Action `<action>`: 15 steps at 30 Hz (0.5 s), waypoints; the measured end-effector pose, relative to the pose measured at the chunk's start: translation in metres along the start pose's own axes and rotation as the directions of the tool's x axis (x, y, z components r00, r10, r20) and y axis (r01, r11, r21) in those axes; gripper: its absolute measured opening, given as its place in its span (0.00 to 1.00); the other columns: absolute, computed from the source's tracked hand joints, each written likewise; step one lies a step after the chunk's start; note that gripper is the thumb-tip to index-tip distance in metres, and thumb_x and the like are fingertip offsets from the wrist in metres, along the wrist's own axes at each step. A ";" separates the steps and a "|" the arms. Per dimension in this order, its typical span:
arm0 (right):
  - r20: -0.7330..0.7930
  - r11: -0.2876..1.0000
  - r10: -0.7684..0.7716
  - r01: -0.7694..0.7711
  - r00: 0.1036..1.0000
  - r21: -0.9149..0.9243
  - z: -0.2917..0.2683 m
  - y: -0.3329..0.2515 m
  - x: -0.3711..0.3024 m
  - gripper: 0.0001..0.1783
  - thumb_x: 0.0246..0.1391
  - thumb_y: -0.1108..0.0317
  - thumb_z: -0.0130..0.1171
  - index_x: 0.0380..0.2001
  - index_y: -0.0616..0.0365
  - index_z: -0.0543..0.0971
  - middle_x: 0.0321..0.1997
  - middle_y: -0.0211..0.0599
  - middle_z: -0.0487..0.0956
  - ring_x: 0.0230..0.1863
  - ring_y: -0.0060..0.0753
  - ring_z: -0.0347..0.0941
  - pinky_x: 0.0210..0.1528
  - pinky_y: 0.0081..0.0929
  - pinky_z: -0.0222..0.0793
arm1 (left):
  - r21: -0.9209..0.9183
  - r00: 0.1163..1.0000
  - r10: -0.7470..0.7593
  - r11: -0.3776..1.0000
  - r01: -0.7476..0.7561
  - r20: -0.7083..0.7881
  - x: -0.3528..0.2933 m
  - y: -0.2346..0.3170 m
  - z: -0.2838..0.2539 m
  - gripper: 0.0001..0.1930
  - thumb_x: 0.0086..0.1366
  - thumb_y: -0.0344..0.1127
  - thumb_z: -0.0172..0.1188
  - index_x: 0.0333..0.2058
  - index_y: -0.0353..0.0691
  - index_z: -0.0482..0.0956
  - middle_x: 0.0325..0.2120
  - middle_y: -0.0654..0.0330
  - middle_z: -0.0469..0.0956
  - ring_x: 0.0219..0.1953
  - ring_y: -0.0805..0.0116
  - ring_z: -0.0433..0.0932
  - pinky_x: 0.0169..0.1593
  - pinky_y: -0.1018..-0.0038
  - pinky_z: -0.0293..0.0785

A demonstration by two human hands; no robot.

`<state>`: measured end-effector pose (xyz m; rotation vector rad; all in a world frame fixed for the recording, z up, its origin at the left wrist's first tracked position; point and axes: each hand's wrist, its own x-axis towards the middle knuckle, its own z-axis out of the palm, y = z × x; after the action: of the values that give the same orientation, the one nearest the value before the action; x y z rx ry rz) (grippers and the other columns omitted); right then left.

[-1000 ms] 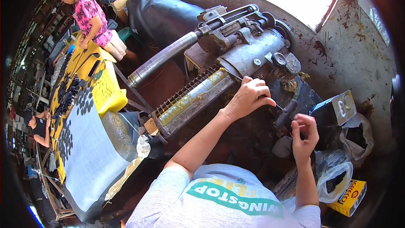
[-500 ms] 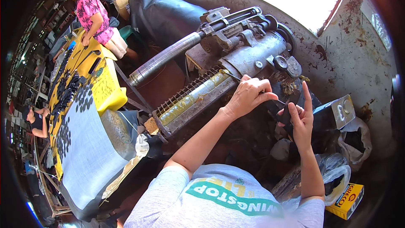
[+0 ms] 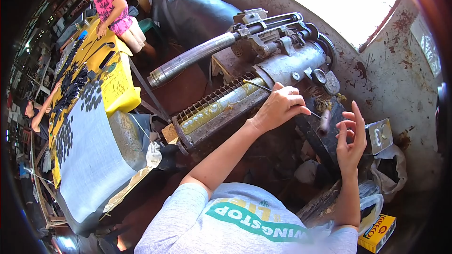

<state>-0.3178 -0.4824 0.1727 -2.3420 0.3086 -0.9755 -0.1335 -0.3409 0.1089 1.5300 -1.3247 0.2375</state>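
My left hand [image 3: 281, 108] pinches the thin dark shaft of a tool [image 3: 325, 123] with a brown, rounded handle. Toward the upper left, the shaft's far end reaches the yellow-smeared roller [image 3: 207, 113] of a metal machine [image 3: 287, 63]. The handle sticks out to the right of my left fingers. Just beyond it, my right hand [image 3: 351, 141] is raised with its fingers apart, touching nothing visible. Beside the roller runs a row of coiled or toothed metal [image 3: 212, 95]. Yellow, glue-like matter coats the roller's surface.
At left stands a yellow-covered table [image 3: 123, 87] with a grey sheet [image 3: 94, 164] and several black pieces. Two people work along it. A smooth metal roller arm [image 3: 193, 59] juts out above. To my right are a metal can [image 3: 378, 136], plastic bags [image 3: 372, 202] and a yellow box [image 3: 377, 234].
My right hand has come off the tool's handle and moved slightly right and down, its fingers spreading. My left hand keeps its hold on the shaft. The view has shifted slightly.
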 end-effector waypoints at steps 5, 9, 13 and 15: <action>0.186 0.836 -0.424 0.462 0.887 -0.298 -0.009 -0.020 -0.007 0.29 0.49 0.85 0.47 0.56 0.58 0.73 0.62 0.48 0.67 0.60 0.48 0.67 0.62 0.41 0.61 | 0.012 0.998 0.057 0.998 -0.057 0.006 0.007 0.011 -0.005 0.10 0.58 0.44 0.64 0.26 0.45 0.80 0.23 0.65 0.74 0.33 0.68 0.74 0.45 0.70 0.58; 0.409 0.839 -0.414 0.515 0.813 -0.174 -0.006 -0.013 -0.011 0.34 0.46 0.82 0.50 0.60 0.54 0.68 0.64 0.49 0.65 0.64 0.53 0.61 0.68 0.50 0.50 | -0.051 0.995 0.092 0.995 -0.091 0.023 0.008 0.013 -0.005 0.09 0.58 0.43 0.64 0.27 0.45 0.80 0.23 0.66 0.73 0.33 0.68 0.74 0.45 0.70 0.58; 0.216 0.957 -0.276 0.248 0.936 0.147 0.013 -0.002 -0.020 0.30 0.53 0.81 0.51 0.62 0.60 0.65 0.56 0.53 0.72 0.58 0.51 0.69 0.62 0.43 0.61 | -0.071 0.996 0.085 0.994 -0.084 0.022 0.001 0.007 -0.001 0.09 0.58 0.43 0.64 0.27 0.45 0.80 0.23 0.65 0.73 0.33 0.69 0.74 0.45 0.71 0.58; 0.197 0.969 -0.242 0.224 0.950 0.108 0.019 -0.005 -0.017 0.30 0.55 0.83 0.50 0.63 0.63 0.64 0.51 0.51 0.76 0.52 0.43 0.74 0.55 0.35 0.68 | -0.056 0.997 0.065 0.996 -0.063 0.028 -0.004 0.004 -0.003 0.09 0.58 0.43 0.65 0.28 0.45 0.80 0.23 0.65 0.73 0.32 0.69 0.74 0.45 0.72 0.59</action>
<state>-0.3167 -0.4632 0.1557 -2.4136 -0.0940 -0.8203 -0.1365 -0.3354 0.1094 1.4513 -1.3944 0.2173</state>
